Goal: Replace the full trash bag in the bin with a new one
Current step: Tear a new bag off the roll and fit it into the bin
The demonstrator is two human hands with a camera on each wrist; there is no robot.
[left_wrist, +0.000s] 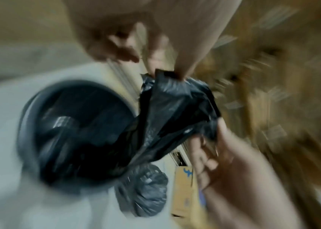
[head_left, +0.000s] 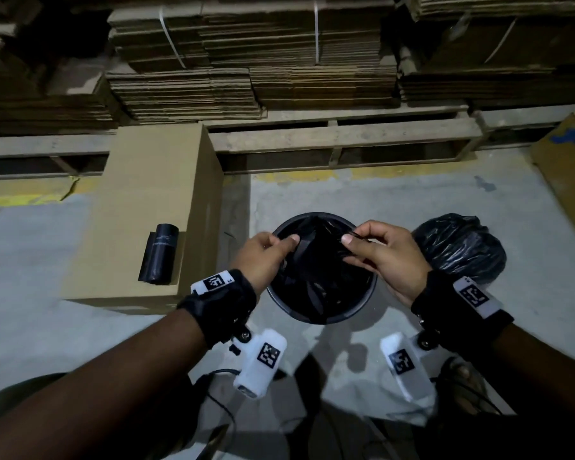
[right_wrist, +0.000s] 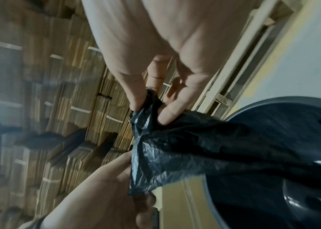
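Observation:
A round black bin (head_left: 326, 320) stands on the concrete floor in front of me. A new black trash bag (head_left: 316, 257) hangs into its mouth. My left hand (head_left: 287, 244) pinches the bag's top edge on the left and my right hand (head_left: 349, 239) pinches it on the right, a short way apart above the rim. In the left wrist view, my left hand (left_wrist: 167, 72) pinches the bag (left_wrist: 175, 111) above the bin (left_wrist: 26, 127). In the right wrist view, my right hand (right_wrist: 147, 106) pinches the bag (right_wrist: 194, 147). The full, tied bag (head_left: 458, 247) sits on the floor right of the bin.
A roll of black bags (head_left: 160, 254) lies on a cardboard box (head_left: 153, 180) left of the bin. Wooden pallets (head_left: 346, 137) stacked with flat cardboard (head_left: 246, 61) stand behind. Another carton (head_left: 568, 171) sits far right. Cables trail near my feet.

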